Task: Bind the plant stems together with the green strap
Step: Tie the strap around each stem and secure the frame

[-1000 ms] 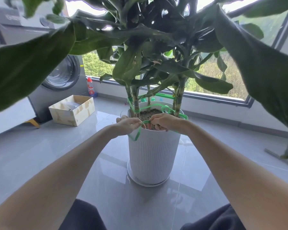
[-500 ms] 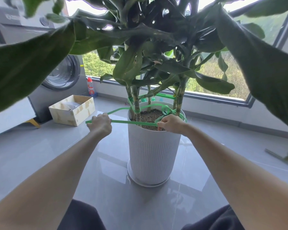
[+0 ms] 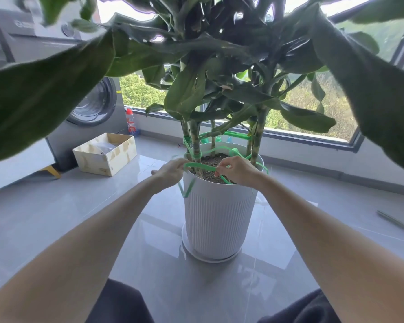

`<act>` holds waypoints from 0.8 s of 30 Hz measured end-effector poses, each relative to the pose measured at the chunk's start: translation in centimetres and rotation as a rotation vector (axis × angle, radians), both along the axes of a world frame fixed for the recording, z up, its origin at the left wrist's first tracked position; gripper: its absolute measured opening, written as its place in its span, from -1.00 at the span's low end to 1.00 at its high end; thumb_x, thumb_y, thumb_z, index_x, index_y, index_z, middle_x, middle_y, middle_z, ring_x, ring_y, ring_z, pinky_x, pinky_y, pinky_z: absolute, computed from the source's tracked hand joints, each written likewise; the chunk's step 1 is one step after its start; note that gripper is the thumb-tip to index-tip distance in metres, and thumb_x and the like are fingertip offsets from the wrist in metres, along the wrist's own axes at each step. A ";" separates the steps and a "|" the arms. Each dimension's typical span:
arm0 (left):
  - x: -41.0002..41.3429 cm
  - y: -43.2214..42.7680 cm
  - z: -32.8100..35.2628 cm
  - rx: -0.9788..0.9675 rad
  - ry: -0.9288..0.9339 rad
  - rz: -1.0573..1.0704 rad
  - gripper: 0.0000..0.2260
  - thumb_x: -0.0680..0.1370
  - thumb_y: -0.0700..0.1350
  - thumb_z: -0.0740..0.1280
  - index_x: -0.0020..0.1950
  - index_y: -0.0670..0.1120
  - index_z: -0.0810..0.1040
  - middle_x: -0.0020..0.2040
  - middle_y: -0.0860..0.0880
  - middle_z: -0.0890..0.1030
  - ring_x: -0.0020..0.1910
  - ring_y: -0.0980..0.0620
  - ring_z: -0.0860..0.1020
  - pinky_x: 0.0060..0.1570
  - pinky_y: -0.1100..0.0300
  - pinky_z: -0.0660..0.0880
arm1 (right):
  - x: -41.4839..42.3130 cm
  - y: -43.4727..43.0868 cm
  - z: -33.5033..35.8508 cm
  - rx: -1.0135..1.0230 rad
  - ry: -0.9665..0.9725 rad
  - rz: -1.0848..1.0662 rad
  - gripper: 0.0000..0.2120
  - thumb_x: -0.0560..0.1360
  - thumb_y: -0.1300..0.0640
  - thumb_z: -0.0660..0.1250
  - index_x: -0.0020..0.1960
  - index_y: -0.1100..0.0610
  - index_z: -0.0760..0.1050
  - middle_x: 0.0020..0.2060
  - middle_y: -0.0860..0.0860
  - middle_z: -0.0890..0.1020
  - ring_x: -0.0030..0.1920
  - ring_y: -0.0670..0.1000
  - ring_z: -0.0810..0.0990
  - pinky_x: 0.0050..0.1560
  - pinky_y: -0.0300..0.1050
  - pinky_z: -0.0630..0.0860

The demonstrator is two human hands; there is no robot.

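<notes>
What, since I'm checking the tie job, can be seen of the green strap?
The thin, flat green plastic strap loops loosely round the striped plant stems above the dark soil, with tighter turns higher on one stem. The left hand and right hand each pinch it over the white ribbed pot; a blurred free end hangs beside the pot.

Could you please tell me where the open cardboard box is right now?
In the head view, the cardboard box sits on the floor at the left, beside the washing machine and left of the white plant pot.
</notes>
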State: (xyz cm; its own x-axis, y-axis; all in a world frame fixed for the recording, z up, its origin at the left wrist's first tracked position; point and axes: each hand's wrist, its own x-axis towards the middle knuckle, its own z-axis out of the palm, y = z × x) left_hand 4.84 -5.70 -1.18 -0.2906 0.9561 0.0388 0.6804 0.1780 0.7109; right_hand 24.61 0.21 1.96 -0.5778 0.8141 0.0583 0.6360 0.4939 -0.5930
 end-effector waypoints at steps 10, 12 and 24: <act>1.5 -1.1 2.4 0.114 -0.614 -0.031 -0.56 0.59 -0.13 -0.11 -0.19 -0.16 0.53 -0.23 -0.10 0.60 -0.16 0.01 0.53 0.05 0.07 0.31 | 0.2 -0.1 0.1 0.067 -0.043 -0.045 -0.81 0.56 0.01 0.25 -0.14 0.00 0.60 -0.47 -0.04 0.41 -0.48 -0.05 0.31 -0.41 -0.15 0.23; 1.3 -1.2 2.6 0.136 -0.695 0.008 -0.55 0.59 -0.05 -0.12 -0.18 -0.14 0.53 -0.21 -0.10 0.59 -0.15 -0.01 0.51 0.08 0.03 0.30 | 0.1 -0.1 0.2 0.101 -0.065 -0.060 -0.82 0.56 -0.01 0.26 -0.12 -0.02 0.61 -0.45 -0.05 0.43 -0.46 -0.05 0.33 -0.40 -0.16 0.25; 1.1 -0.6 0.9 0.147 -0.071 -0.094 -0.84 0.59 -0.09 0.28 0.02 -0.10 0.64 -0.27 0.00 0.55 -0.26 0.11 0.43 -0.28 0.28 0.30 | -1.3 0.0 -0.1 0.062 -0.035 0.004 -0.83 0.57 0.01 0.24 -0.10 0.03 0.56 -0.42 -0.05 0.52 -0.39 -0.05 0.45 -0.31 -0.14 0.38</act>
